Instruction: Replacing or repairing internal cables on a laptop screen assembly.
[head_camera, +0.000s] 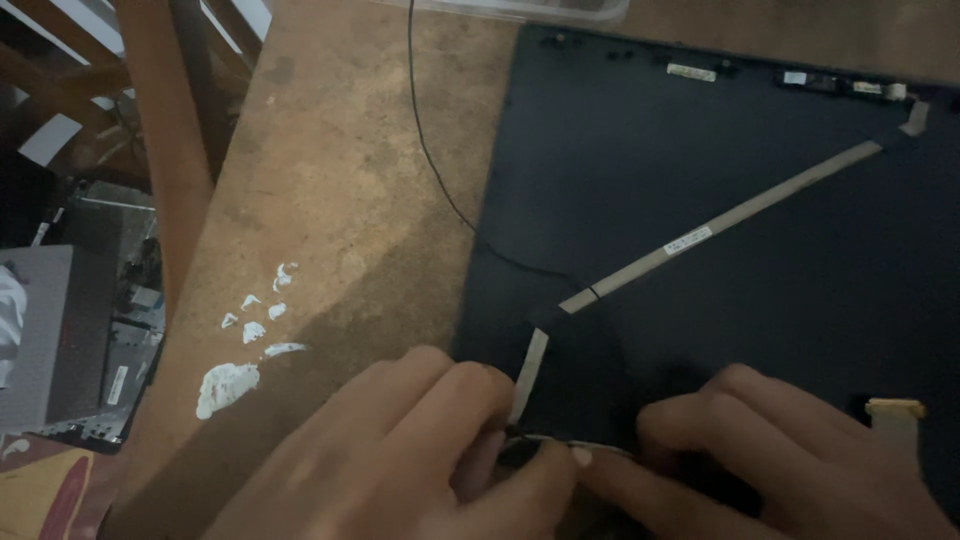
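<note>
Both hands pinch a thin cable (560, 442) between them; left hand (400, 460), right hand (790, 460).

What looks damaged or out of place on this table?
White paint-like smears stain the brown table left of the dark panel. A thin black wire trails loose across the table onto the panel.

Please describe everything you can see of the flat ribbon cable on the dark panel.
The flat ribbon cable is a thin, pale tan strip, probably flexible plastic, with a small white label near its middle. It lies flat on the dark panel, running diagonally from the upper right corner down toward the lower left, where it bends. Its lower end meets the left hand and right hand.
</note>
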